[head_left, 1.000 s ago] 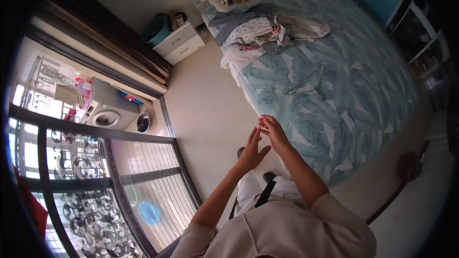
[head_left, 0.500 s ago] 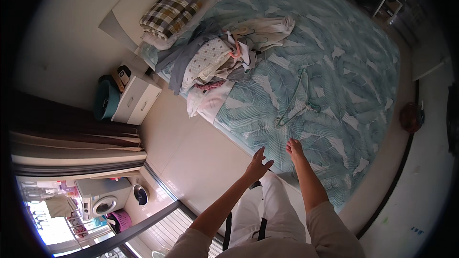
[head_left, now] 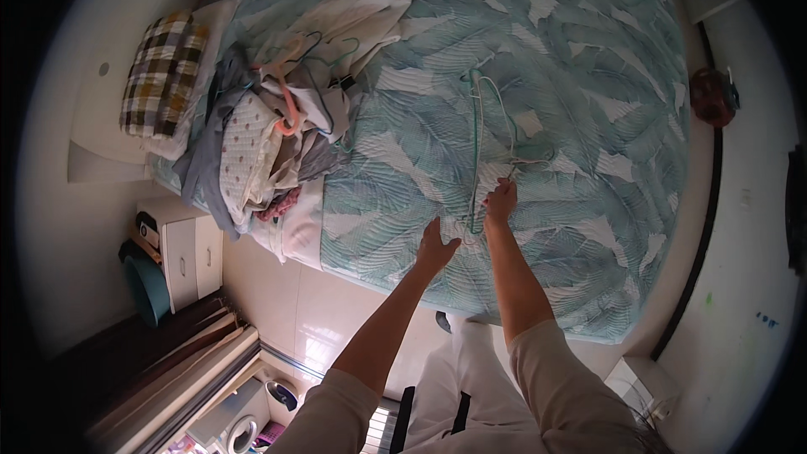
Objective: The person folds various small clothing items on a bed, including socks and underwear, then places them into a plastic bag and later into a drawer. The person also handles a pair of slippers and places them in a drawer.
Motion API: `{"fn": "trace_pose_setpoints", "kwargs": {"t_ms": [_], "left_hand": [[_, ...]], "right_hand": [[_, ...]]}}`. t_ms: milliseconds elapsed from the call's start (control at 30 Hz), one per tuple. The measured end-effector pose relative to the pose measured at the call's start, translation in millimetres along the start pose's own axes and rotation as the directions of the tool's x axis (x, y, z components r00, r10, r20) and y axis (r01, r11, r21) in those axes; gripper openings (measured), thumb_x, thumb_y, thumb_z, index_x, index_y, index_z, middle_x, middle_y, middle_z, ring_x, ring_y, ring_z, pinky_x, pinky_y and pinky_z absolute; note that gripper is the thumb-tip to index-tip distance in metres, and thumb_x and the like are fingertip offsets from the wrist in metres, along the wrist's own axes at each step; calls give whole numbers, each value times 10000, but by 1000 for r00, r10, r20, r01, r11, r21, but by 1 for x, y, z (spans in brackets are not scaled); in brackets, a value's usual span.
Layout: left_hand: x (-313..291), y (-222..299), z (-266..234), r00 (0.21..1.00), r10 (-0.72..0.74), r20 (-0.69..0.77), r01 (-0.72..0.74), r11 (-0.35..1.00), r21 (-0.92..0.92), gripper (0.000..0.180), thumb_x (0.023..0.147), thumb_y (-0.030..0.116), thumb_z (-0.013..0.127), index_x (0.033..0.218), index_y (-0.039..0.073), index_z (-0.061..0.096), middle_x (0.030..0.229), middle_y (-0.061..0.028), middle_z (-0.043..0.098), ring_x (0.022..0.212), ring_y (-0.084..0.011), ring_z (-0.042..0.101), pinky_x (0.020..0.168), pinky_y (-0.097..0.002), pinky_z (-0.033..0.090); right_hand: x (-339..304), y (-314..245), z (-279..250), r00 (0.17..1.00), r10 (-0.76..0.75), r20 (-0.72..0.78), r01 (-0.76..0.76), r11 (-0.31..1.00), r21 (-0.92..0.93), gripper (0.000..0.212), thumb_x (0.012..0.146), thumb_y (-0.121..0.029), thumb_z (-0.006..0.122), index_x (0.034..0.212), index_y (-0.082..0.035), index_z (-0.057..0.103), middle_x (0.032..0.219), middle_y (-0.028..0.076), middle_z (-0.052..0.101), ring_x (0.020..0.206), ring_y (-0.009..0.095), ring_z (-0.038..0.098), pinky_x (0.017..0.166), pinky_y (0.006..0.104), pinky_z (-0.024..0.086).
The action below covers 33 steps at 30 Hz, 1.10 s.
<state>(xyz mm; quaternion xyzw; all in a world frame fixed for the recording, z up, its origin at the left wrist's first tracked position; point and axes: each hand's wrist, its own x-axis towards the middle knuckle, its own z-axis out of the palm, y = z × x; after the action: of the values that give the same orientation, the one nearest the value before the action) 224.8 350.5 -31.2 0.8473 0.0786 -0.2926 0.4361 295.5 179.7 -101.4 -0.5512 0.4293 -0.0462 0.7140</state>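
Note:
Pale green and white clothes hangers [head_left: 475, 147] lie close together on the bed's leaf-patterned cover. My right hand [head_left: 502, 200] reaches over the cover, its fingers closed at the near part of a whitish hanger. Just left of the hangers' lower end, my left hand [head_left: 437, 250] is held above the bed's near edge. Its thumb and fingers are apart, and nothing is in it.
A heap of clothes [head_left: 256, 139] with more hangers, one of them orange, covers the bed's left side. Beyond it lies a folded checked quilt [head_left: 164, 76]. A white drawer cabinet [head_left: 195, 256] and a teal basin [head_left: 147, 290] stand at the left.
Both hands have moved forward over the bed. My right hand has reached the hangers and closed at one. The view has turned, with the clothes heap now farther left.

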Motion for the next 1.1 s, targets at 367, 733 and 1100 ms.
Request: {"fn": "trace_pose_setpoints", "kwargs": {"t_ms": [367,733,1100], "left_hand": [[30,93,51,961,151,230,-149,988,-27,791,799,312,641,1391,15,209,1398,-219,271,1281,-321,316,1015,-374,324],[55,60,-206,682,600,-419,-410,788,460,616,754,75,632,1312,53,372,1377,-220,314,1209,-386,381,981,-437,340],[127,-87,-511,709,267,-653,174,830,529,672,739,148,655,1340,106,358,1412,-207,233,1271,-380,275,1006,-466,306]], "right_hand": [[100,-94,-290,939,-96,-332,-2,959,-282,218,954,-214,405,999,-54,546,668,42,457,524,147,454,458,333,419],[-28,33,-108,869,-408,279,439,379,-815,522,894,-365,499,1193,60,447,1119,234,513,998,371,500,871,410,385],[-183,-141,358,288,-611,738,950,280,-140,95,810,-29,583,904,-24,568,861,125,572,819,317,561,704,390,461]]}}
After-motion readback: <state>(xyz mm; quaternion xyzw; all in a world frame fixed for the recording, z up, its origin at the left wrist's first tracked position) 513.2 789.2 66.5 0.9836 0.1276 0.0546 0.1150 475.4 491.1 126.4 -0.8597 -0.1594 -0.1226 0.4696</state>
